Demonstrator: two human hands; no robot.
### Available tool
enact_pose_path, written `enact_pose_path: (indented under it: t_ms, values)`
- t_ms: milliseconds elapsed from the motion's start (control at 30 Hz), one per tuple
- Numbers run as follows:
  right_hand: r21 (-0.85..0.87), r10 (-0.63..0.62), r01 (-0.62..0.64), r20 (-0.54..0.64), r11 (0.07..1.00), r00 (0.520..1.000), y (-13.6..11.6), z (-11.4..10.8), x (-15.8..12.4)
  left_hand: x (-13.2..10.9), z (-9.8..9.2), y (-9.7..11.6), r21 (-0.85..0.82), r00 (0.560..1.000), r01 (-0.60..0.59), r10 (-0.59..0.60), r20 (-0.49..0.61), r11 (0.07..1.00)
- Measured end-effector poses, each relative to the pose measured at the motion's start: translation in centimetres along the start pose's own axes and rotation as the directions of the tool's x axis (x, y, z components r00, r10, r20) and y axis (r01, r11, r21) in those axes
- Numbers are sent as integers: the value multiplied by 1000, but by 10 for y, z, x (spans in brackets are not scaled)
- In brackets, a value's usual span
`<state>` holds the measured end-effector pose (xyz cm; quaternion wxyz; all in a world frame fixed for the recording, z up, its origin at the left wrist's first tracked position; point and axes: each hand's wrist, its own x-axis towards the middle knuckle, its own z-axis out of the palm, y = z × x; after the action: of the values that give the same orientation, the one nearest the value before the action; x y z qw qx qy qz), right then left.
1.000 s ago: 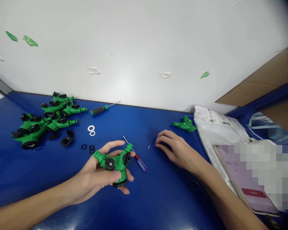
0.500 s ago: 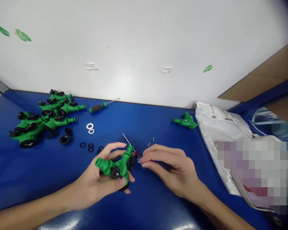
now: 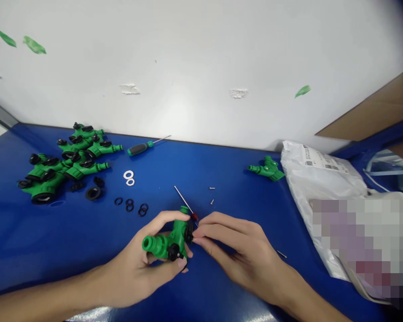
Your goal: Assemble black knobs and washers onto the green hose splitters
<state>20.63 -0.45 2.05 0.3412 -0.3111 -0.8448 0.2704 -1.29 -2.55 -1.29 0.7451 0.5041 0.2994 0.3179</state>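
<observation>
My left hand (image 3: 137, 264) is wrapped around a green Y-shaped hose splitter (image 3: 179, 233) with black valve knobs, its two spouts tilted up and to the left. The fingertips of my right hand (image 3: 235, 243) are pinched against the black knob (image 3: 189, 233) on the splitter's right side. Anything small between those fingertips is hidden. Behind both hands lies a screwdriver (image 3: 184, 199) with a thin shaft and a red end, its handle mostly covered by my right hand. Two small screws (image 3: 212, 202) rest on the table beyond my right hand.
Several green splitters (image 3: 82, 169) with black knobs are piled at the left. Near them lie white washers (image 3: 128, 175), black O-rings (image 3: 129, 205), a black ring (image 3: 93, 193) and a green-handled screwdriver (image 3: 141, 148). At right are another green splitter (image 3: 267, 169) and a plastic bag (image 3: 298, 188).
My right hand has moved from beside the red screwdriver to the splitter's right knob. My left hand and the splitter have shifted slightly right and down. One loose screw now lies at a different angle.
</observation>
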Motion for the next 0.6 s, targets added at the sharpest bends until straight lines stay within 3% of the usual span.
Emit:
enact_pose_path:
  t_ms: [200,367,600]
  values:
    - [126,132,-123,-61,984,989,3,9,-1,3,0,5,200,995,-102,103,3,975]
    - [177,121,-92,-156,980,980,6,16,0,1,1,2,85,998,-49,52,-37,995]
    - [201,120,-88,-156,976,980,6,11,2,2,1,4,59,994,-88,92,-62,994]
